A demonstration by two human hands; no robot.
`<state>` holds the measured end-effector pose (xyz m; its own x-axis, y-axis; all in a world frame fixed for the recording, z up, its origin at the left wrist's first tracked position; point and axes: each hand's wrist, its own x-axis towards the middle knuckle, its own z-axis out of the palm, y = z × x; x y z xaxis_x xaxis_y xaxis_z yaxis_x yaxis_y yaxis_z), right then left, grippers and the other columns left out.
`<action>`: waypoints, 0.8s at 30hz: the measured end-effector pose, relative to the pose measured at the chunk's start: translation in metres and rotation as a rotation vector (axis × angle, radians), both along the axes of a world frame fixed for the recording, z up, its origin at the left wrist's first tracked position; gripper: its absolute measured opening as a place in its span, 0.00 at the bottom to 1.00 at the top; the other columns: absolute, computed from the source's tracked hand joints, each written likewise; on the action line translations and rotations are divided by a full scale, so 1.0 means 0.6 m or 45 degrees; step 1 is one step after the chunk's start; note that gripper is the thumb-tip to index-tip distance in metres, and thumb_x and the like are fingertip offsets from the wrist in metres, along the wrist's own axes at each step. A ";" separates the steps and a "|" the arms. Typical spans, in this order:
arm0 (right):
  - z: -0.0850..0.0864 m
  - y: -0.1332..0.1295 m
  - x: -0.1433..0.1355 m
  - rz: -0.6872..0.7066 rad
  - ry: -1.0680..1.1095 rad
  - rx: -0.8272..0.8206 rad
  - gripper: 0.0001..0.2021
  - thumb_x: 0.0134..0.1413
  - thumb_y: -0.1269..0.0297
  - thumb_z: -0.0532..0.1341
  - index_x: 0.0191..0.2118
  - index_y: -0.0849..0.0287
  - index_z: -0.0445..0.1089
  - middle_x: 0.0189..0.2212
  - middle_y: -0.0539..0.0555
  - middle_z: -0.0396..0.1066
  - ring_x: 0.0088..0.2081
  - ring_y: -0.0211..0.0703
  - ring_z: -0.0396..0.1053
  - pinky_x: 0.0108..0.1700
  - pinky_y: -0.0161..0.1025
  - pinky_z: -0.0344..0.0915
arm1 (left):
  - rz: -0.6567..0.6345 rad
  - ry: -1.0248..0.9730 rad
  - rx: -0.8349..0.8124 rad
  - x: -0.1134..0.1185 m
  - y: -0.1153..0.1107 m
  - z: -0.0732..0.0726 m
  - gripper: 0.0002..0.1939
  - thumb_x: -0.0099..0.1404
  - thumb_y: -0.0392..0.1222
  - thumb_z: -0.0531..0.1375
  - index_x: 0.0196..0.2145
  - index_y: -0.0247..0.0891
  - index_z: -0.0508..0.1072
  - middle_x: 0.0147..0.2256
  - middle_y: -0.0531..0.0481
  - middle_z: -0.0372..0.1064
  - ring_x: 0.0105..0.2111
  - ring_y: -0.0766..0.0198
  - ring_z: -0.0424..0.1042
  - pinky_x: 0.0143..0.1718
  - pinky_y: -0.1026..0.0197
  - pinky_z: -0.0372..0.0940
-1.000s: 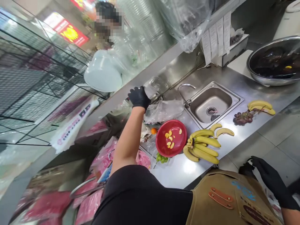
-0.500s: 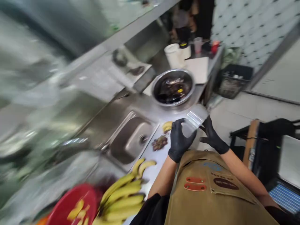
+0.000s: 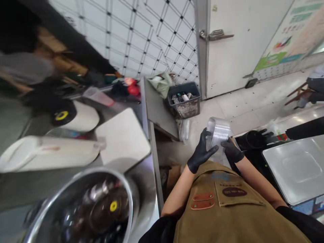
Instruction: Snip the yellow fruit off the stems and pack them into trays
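Both my hands wear black gloves and grip a stack of clear plastic containers (image 3: 219, 131) in front of my brown apron (image 3: 215, 209). My left hand (image 3: 202, 150) wraps round the stack's left side, thumb across the near face. On the right side, my right hand (image 3: 231, 150) has its fingers pressed against the lower edge. The stack is tilted, its ridged rims nested together. Below it are the floor and the front of the apron.
On the left, a steel counter holds a large metal bowl (image 3: 133, 199) of dark contents, a white board (image 3: 124, 138) and a white jug (image 3: 63, 153). A grey bin (image 3: 186, 104) stands by the door (image 3: 227, 67). At right are a silver tray (image 3: 298, 165) and another person's black-gloved hand (image 3: 255, 138).
My view and body have swung to the right, away from the sink and bananas. The stack of containers has come along in both hands, now over the floor.
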<state>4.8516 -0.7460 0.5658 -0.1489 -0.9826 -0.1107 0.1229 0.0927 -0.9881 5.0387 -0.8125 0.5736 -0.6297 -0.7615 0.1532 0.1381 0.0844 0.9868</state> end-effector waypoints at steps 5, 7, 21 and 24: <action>0.087 -0.183 -0.056 -0.212 -0.198 -0.025 0.54 0.44 0.47 0.82 0.75 0.50 0.63 0.68 0.58 0.75 0.70 0.65 0.70 0.75 0.65 0.65 | -0.390 0.126 0.192 -0.070 -0.254 0.043 0.45 0.64 0.70 0.75 0.66 0.45 0.64 0.64 0.39 0.64 0.68 0.41 0.65 0.72 0.39 0.62; 0.108 -0.251 -0.087 -0.339 -0.228 -0.042 0.55 0.42 0.48 0.82 0.75 0.49 0.63 0.68 0.59 0.74 0.70 0.66 0.70 0.75 0.65 0.65 | -0.493 0.152 0.250 -0.111 -0.341 0.063 0.43 0.63 0.70 0.75 0.64 0.46 0.66 0.63 0.41 0.66 0.66 0.43 0.68 0.70 0.41 0.65; 0.107 -0.643 -0.539 -0.779 -0.250 -0.201 0.53 0.42 0.36 0.80 0.72 0.50 0.67 0.67 0.60 0.74 0.71 0.70 0.67 0.74 0.67 0.65 | -0.715 -0.045 0.313 -0.653 -0.785 0.101 0.39 0.60 0.70 0.75 0.57 0.45 0.69 0.59 0.41 0.71 0.65 0.39 0.69 0.70 0.38 0.65; 0.141 -0.714 -0.683 -0.808 -0.211 -0.234 0.54 0.46 0.35 0.79 0.74 0.50 0.64 0.69 0.61 0.72 0.74 0.70 0.65 0.76 0.68 0.62 | -0.781 -0.113 0.290 -0.800 -0.869 0.148 0.40 0.59 0.70 0.75 0.57 0.45 0.69 0.59 0.41 0.71 0.66 0.38 0.68 0.69 0.38 0.64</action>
<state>4.4419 -1.1745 0.6504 -0.6983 -0.7154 -0.0218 0.2495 -0.2148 -0.9442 4.5589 -1.3342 0.6625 -0.9626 -0.2675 -0.0419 0.0118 -0.1961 0.9805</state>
